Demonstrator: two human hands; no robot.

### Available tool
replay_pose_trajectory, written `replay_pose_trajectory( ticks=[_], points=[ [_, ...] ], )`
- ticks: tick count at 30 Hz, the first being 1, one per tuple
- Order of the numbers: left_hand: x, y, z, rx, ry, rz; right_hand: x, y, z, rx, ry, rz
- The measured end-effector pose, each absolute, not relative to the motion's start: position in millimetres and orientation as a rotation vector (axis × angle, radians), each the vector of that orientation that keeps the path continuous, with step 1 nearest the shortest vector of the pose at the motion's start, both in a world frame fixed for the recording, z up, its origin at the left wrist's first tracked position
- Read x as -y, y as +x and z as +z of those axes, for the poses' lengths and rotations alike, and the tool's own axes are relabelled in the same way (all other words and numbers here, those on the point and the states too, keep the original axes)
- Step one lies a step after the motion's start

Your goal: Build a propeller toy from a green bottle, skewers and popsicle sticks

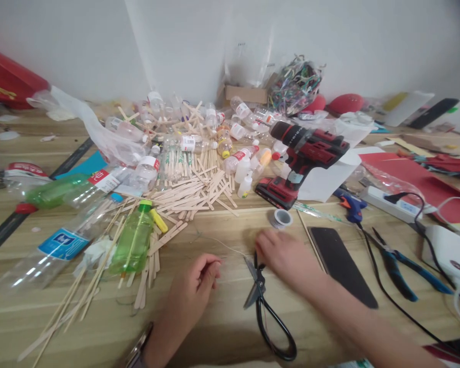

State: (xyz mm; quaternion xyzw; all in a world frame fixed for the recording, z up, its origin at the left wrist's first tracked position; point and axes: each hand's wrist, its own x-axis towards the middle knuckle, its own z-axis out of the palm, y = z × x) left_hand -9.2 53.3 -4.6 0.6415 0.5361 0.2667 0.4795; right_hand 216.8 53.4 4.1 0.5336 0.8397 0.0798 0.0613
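Note:
My left hand [195, 281] is closed in a pinch above the table, left of the scissors. Whatever it may hold is too small to make out. My right hand [279, 253] has curled fingers, blurred by motion, over the upper handle of black-handled scissors [259, 286]. Whether it grips that handle cannot be told. The scissors lie with blades spread toward my left hand and one handle loop toward me. A thin wire [226, 245] runs across the wood to the blades. Just beyond my right hand is a small grey spool [281, 219].
A red-black cordless drill [304, 158] stands behind the spool. On the right lie a dark phone [341, 266], pliers [396, 260], a glue gun [353, 204] and a power strip [391, 202]. Wooden sticks [199, 191], a green bottle [132, 240] and several clear bottles crowd the left and back.

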Motion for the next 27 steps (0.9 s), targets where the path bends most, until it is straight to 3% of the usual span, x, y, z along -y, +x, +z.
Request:
replay_pose_trajectory(
  ticks=[4,11,13,16,19,27],
  points=[
    [-52.9,-10.7,-6.6,-1.303,1.481,0.729,15.5,206.6,-9.0,-3.093,1.236,0.147],
    [-49.3,-5.1,-3.8,-1.291,1.566,0.643,-7.6,223.2,-9.4,-3.148,1.603,0.257],
    [-47.7,-4.0,-0.9,-1.283,1.578,0.598,-13.4,213.8,-7.1,-3.152,1.95,-0.029],
    [-44.3,-3.2,4.3,-1.284,1.581,0.546,-10.0,186.6,-10.9,-2.935,2.501,-0.825],
    [-40.1,-3.0,8.2,-1.297,1.618,0.501,-5.9,163.0,-16.7,-2.967,2.544,-1.146],
    [-26.2,-8.3,7.3,-1.238,1.654,0.357,14.5,157.4,-23.7,-3.206,2.239,-0.834]
  ],
)
